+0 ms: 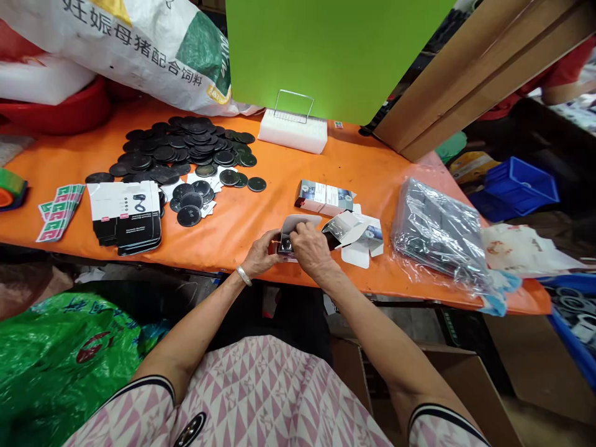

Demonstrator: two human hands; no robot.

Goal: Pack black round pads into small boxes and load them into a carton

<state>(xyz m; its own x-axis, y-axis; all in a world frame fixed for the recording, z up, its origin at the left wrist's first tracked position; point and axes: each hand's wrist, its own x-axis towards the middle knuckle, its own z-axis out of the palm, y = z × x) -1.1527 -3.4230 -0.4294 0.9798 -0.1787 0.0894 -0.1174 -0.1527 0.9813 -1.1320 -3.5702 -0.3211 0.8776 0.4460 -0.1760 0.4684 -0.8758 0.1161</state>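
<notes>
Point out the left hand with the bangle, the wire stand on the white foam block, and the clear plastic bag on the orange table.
Left hand (263,254), head view, on the back of the hand.
Wire stand (294,94), head view, on its top bar.
Clear plastic bag (437,230), head view, on the bag's middle.

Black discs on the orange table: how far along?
Early, it looks. Done: one closed box lies near the hands, apparently finished. In hand: the left hand and right hand are working a small white-and-black box. Left: a large pile of black discs, a stack of black-and-white cards and an opened white box remain on the table.
</notes>
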